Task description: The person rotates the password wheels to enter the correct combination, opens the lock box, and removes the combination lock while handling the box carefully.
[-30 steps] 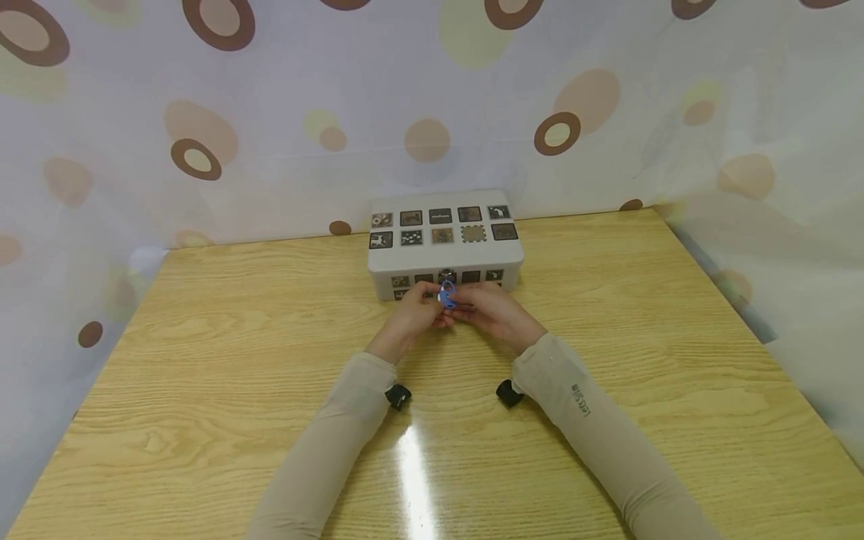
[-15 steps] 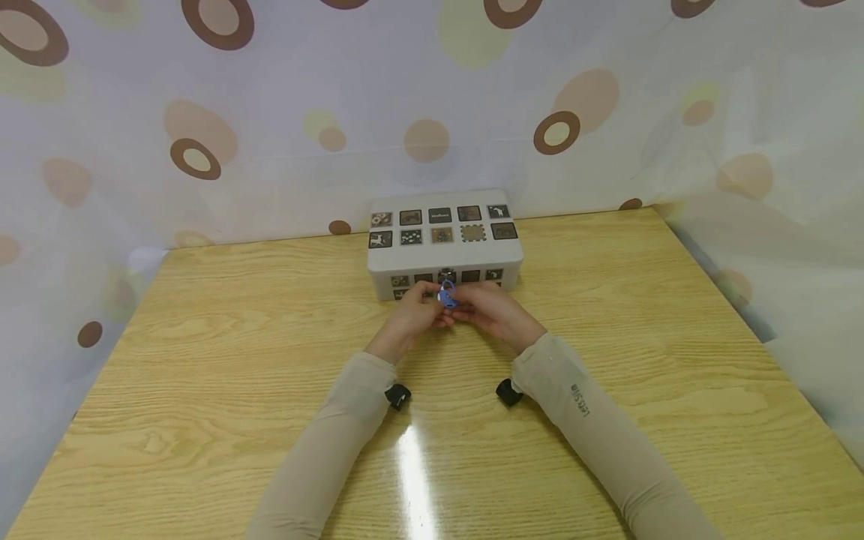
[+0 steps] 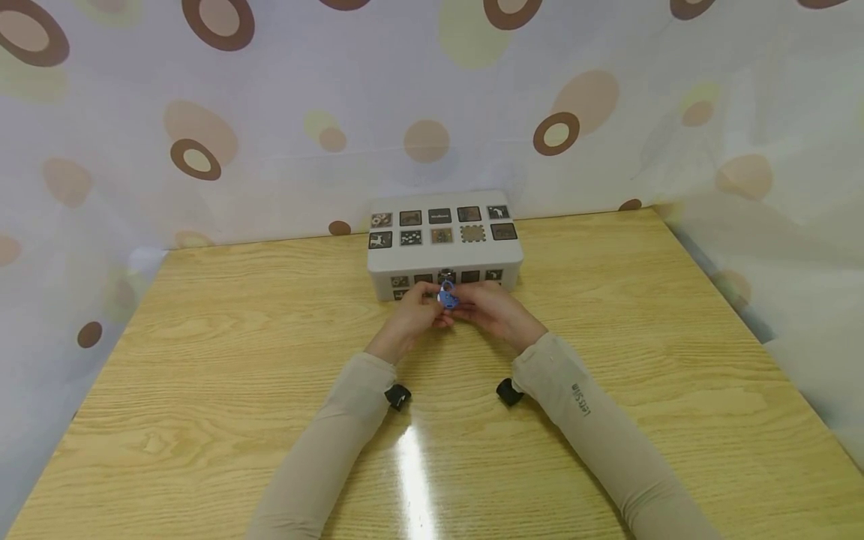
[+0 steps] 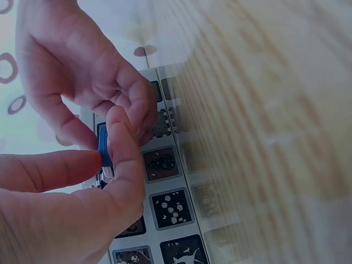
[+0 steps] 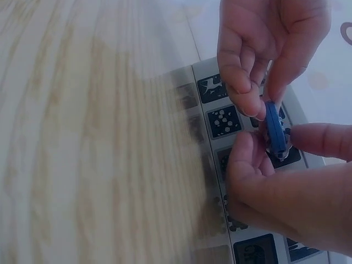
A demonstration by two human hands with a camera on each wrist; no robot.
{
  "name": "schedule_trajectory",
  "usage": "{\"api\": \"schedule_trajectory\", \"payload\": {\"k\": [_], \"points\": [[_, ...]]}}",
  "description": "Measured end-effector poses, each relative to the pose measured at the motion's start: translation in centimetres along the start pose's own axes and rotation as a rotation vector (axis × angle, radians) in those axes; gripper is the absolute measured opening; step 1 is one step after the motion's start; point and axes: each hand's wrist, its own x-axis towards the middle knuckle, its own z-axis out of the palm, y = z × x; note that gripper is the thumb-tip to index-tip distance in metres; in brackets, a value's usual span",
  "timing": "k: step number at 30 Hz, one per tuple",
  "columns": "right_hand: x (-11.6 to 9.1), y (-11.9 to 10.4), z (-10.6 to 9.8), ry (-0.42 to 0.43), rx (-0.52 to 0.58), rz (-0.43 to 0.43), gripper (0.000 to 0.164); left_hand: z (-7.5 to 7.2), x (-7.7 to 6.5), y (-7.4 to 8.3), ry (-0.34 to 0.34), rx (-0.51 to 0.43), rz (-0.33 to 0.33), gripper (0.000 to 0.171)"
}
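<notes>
A small blue padlock (image 3: 448, 299), with a ring-like top, sits at the metal latch (image 3: 446, 274) on the front of a white box (image 3: 442, 259). My left hand (image 3: 410, 313) pinches the padlock between thumb and finger, as the left wrist view shows. From the other side my right hand (image 3: 496, 311) holds it too, its thumb (image 5: 320, 141) against the padlock's face and its other fingers curled behind. In the right wrist view the padlock (image 5: 275, 127) appears edge-on between both hands. Fingers hide part of the latch. The box lid is down.
Dark picture squares cover the box's lid and front. It stands at the back of a wood-grain table (image 3: 236, 375), close to a dotted curtain (image 3: 378, 97). Black straps (image 3: 398, 397) show at both wrists.
Both hands stay at the padlock in front of the box, with only slight finger movement. The box has not moved.
</notes>
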Motion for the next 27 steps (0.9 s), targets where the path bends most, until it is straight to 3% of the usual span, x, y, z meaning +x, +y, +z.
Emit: {"api": "schedule_trajectory", "payload": {"k": [5,14,27], "points": [[-0.1,-0.2,0.05,0.003,0.026,0.028,0.017,-0.01,0.08,-0.02,-0.002,-0.002,0.006,0.033],[0.02,0.04,0.06,-0.016,-0.049,0.009,0.039,-0.04,-0.02,-0.01,-0.003,0.001,0.005,0.033],[0.07,0.08,0.04,0.01,0.01,0.011,0.028,-0.01,0.03,-0.1,-0.001,0.004,0.0,0.034]]}}
